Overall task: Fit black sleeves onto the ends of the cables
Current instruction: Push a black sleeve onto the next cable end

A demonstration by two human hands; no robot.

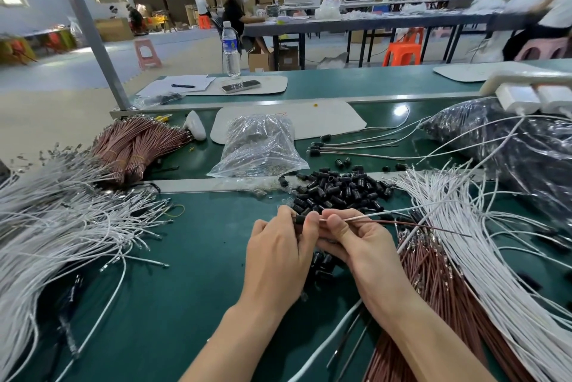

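Hands were mid-frame: a short black tubular sleeve (299, 219) was pinched by the left hand (278, 245), thin white and brown cables (387, 217) by the right hand (356, 242); insertion was judged underway, with alignment needed next.

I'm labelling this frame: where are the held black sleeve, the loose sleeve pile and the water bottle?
Held black sleeve (299, 220): head view, its visible side.
Loose sleeve pile (337, 191): head view, middle of heap.
Water bottle (231, 61): head view, clear lower body.
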